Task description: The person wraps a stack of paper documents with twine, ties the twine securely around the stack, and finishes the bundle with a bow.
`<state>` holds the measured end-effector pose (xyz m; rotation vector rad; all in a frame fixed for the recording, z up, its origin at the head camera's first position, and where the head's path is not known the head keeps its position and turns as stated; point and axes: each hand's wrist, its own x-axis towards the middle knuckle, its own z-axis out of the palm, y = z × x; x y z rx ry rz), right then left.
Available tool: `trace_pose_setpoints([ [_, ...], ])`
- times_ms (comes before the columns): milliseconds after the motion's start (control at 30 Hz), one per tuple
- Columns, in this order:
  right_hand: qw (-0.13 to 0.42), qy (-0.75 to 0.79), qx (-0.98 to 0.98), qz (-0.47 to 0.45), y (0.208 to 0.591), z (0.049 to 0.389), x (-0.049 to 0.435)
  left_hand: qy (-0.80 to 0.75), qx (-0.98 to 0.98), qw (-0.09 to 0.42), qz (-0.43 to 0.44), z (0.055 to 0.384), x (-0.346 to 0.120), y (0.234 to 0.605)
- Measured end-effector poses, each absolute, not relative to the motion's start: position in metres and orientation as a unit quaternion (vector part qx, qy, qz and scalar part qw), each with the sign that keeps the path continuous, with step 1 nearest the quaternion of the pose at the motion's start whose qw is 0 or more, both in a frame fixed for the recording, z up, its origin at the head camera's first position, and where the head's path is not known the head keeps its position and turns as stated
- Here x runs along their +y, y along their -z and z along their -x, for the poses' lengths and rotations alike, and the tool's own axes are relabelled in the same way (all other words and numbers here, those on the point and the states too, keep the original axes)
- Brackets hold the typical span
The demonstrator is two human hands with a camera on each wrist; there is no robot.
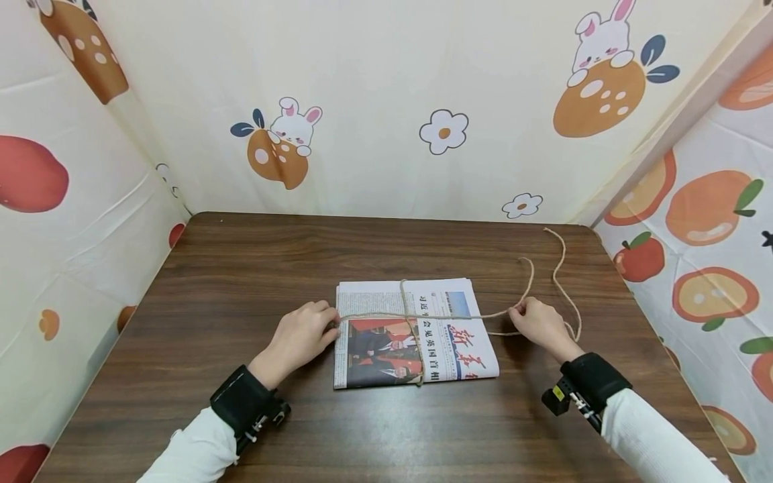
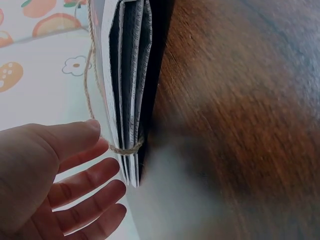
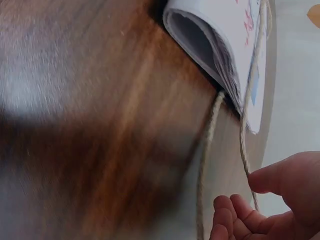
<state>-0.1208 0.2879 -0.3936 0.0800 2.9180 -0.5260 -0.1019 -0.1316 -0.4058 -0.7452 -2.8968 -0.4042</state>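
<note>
Left of the newspaper bundle (image 1: 449, 359), the left hand (image 1: 304, 332) has thumb and forefinger closed on the twine (image 1: 447, 317) at the bundle's edge, its other fingers loosely bent. The bundle itself lies flat on the wooden table (image 1: 362, 436), twine crossing it both ways. It should be fairly light and floppy, its sheets apt to slide or crease; its left end shows loose layers, its right end a puffed, rounded fold. I would take it by both ends, palms flat, rather than by one corner. The twine looks rough and soft, so it should pinch securely without slipping. Right of the bundle, the right hand (image 1: 540, 325) pinches the upper strand between thumb and fingers; a lower strand comes from beneath the bundle.

Counted: one bundle, two hands, two black wristbands (image 1: 241, 400) (image 1: 594, 380), two loose twine ends right of the bundle. How many papers it contains is hard to tell from its edges.
</note>
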Motion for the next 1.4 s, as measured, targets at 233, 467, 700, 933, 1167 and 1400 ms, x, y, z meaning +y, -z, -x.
trace_pose_setpoints([
  [233,0.05,0.162,0.985,-0.019,0.377,0.131,0.308,0.132,-0.958,0.067,0.246,0.101,-0.133,0.403],
  [467,0.033,0.144,0.987,-0.06,0.372,0.145,0.343,0.137,-0.956,0.088,0.246,0.1,-0.134,0.399],
  [700,0.059,0.116,0.988,-0.08,0.381,0.155,0.371,0.137,-0.956,0.092,0.244,0.098,-0.135,0.398],
  [933,0.084,0.11,0.987,-0.079,0.393,0.159,0.383,0.143,-0.955,0.092,0.244,0.097,-0.134,0.398],
  [1167,0.074,0.121,0.986,-0.09,0.398,0.152,0.383,0.141,-0.956,0.092,0.241,0.096,-0.136,0.398],
  [1400,0.086,0.126,0.984,-0.091,0.399,0.149,0.384,0.147,-0.954,0.098,0.241,0.096,-0.137,0.397],
])
